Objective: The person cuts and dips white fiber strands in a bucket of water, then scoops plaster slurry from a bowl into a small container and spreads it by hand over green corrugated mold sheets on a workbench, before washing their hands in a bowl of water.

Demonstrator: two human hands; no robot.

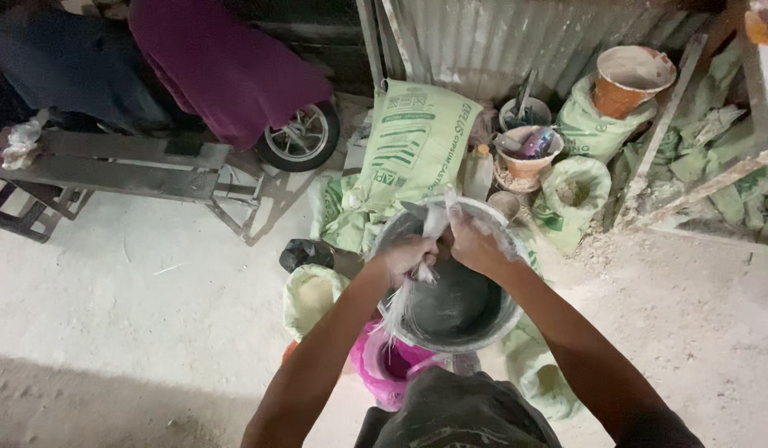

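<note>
Both sets of fingers are curled tight around a bundle of pale, wet-looking fibre (424, 249): the left hand (407, 257) grips its lower part, where loose strands hang down over the near rim, and the right hand (475, 245) is closed on the upper part, where the ends stick up. The hands are touching, held over a grey metal bowl (450, 319) coated inside with grey paste. The bowl sits on a pink bucket (382, 365) just in front of the person's knees. Around it lie open pale green sacks (313, 294) of white powder, and a tall printed green sack (413, 145) leans behind. Farther back stand a clay-coloured pot with tools (527, 158), an orange bucket (629, 79) and a corrugated metal wall (500, 41). To the left, a small wheel (303, 137) rests by a metal frame (119, 166).
</note>
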